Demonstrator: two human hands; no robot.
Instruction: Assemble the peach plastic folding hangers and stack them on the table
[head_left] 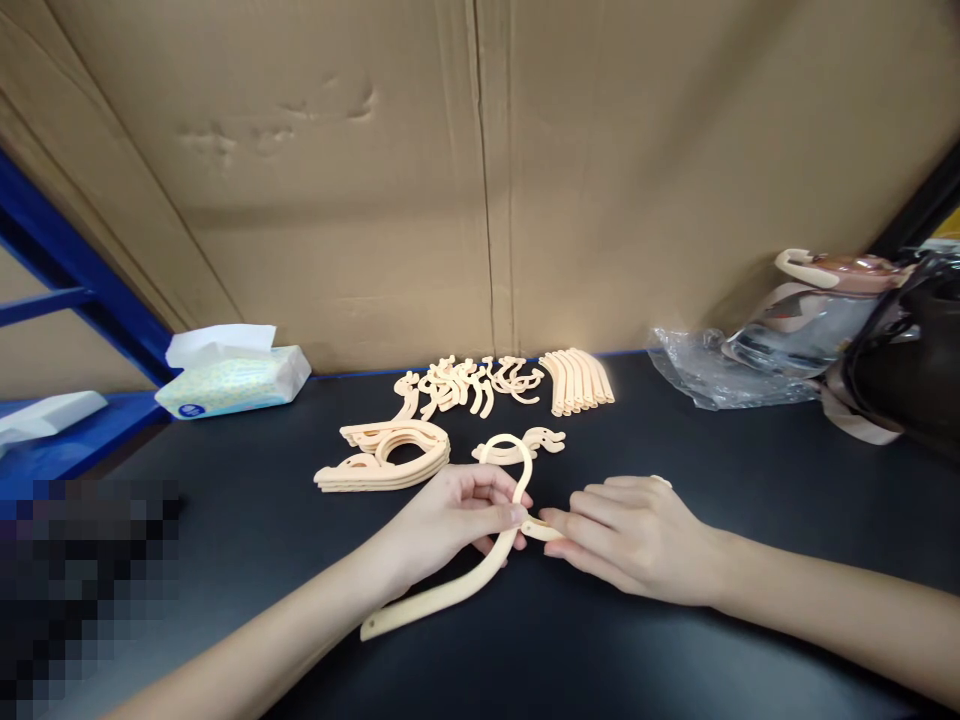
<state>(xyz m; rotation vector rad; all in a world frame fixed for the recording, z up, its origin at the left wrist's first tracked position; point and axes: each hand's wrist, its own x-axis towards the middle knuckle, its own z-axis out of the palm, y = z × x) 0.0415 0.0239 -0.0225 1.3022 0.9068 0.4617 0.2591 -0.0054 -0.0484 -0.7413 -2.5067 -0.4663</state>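
My left hand [457,515] pinches a cream plastic hanger piece [450,592] near its hook, its long arm trailing down-left over the black table [262,520]. My right hand [637,535] is closed on a small cream part [538,530] that meets the hanger at the fingertips. Just beyond lie a single hook-shaped piece [529,446] and a stack of assembled cream hangers [386,458].
Farther back sit a heap of small hook parts [469,382] and a row of curved arm pieces [579,380]. A tissue pack [232,378] lies at the left, clear plastic bags [750,360] and a dark bag [915,370] at the right. Cardboard [480,180] walls the back.
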